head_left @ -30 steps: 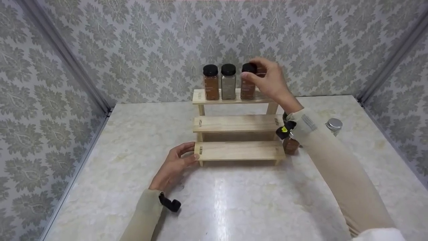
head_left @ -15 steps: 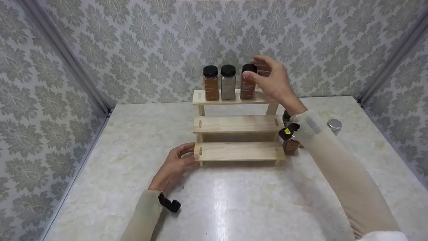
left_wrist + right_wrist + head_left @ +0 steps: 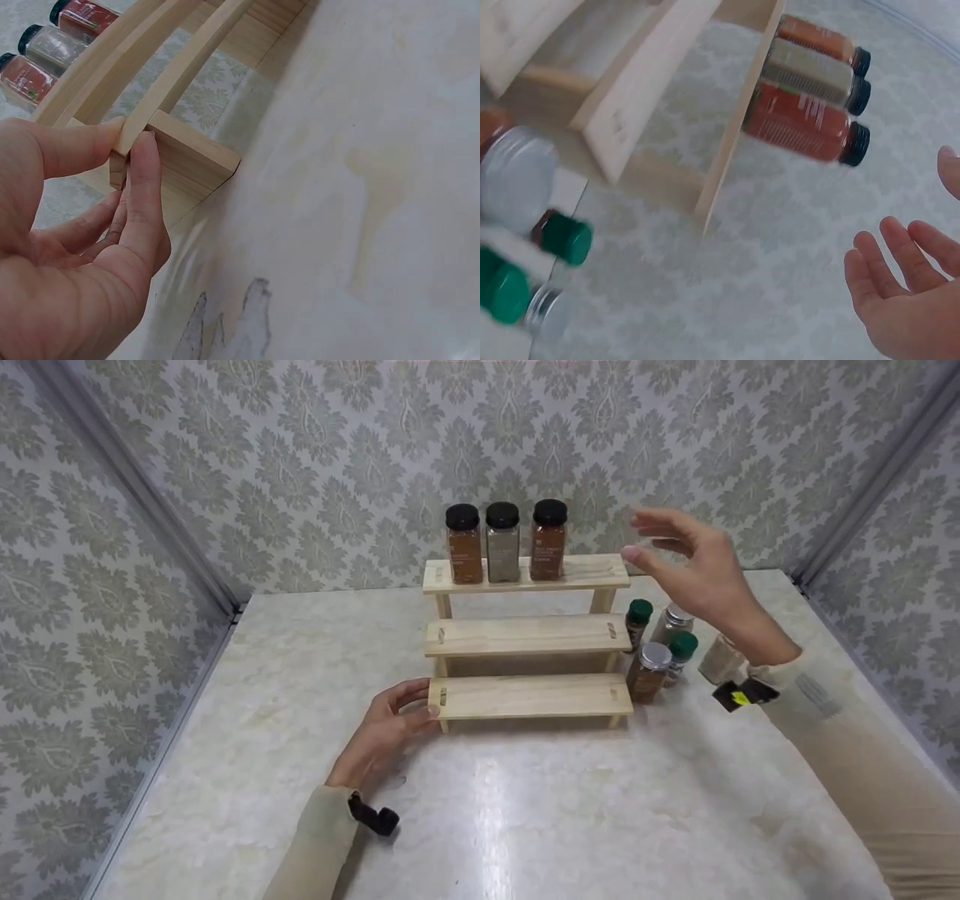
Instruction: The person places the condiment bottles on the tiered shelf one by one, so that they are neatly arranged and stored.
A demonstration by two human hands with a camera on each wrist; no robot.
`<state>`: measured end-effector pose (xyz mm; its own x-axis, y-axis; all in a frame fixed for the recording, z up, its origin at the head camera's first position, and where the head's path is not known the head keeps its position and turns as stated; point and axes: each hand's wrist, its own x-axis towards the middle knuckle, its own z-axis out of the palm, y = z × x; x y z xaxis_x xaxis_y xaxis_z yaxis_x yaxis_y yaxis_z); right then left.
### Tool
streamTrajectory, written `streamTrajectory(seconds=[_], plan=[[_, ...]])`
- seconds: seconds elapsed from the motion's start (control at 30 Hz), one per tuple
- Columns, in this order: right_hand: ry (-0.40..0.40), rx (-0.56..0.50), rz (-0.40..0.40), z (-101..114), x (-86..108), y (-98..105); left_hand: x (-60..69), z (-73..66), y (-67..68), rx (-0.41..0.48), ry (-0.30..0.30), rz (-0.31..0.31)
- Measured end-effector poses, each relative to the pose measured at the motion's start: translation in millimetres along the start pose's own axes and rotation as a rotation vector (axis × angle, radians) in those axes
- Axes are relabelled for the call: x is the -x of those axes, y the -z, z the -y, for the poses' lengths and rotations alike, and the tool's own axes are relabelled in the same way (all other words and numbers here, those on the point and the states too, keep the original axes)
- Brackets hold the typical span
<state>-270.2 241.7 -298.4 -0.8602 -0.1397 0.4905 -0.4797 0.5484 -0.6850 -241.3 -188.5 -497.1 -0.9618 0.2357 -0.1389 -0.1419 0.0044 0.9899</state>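
A three-tier wooden rack (image 3: 529, 634) stands on the table. My left hand (image 3: 382, 727) pinches the left end of its lowest shelf between thumb and fingers, as the left wrist view (image 3: 97, 217) also shows. On the top shelf three black-capped spice jars stand upright: an orange-brown jar (image 3: 466, 553), a grey jar (image 3: 503, 551) and a red-brown jar (image 3: 548, 547). My right hand (image 3: 701, 570) hangs in the air to the right of the top shelf, apart from the jars. Its fingers are loosely bent with nothing between them.
Right of the rack, a silver-capped brown jar (image 3: 648, 673), green-capped jars (image 3: 638, 619) and another silver-capped jar (image 3: 673, 624) crowd together. A pale jar (image 3: 721, 659) stands farther right, partly behind my right wrist. A patterned wall (image 3: 337, 472) rises close behind the rack.
My right hand has let go of the red-brown jar and moved away to the right, uncovering the jars beside the rack. The left hand keeps its hold on the shelf.
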Motion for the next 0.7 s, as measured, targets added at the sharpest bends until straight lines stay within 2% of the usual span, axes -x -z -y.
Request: streamTrajectory(seconds=[0.27, 0.5, 0.7], plan=[[-0.064, 0.132, -0.02, -46.6, 30.6, 35.1, 3.3, -1.4, 3.8, 0.004, -0.002, 0.013], [-0.108, 0.159, 0.005, -94.9, 55.3, 59.3, 1.2, -1.3, 0.5, -0.009, 0.006, 0.001], [-0.109, 0.155, 0.055, -133.1, 70.4, 73.6, 1.5, -0.5, -1.6, -0.008, 0.007, -0.001]])
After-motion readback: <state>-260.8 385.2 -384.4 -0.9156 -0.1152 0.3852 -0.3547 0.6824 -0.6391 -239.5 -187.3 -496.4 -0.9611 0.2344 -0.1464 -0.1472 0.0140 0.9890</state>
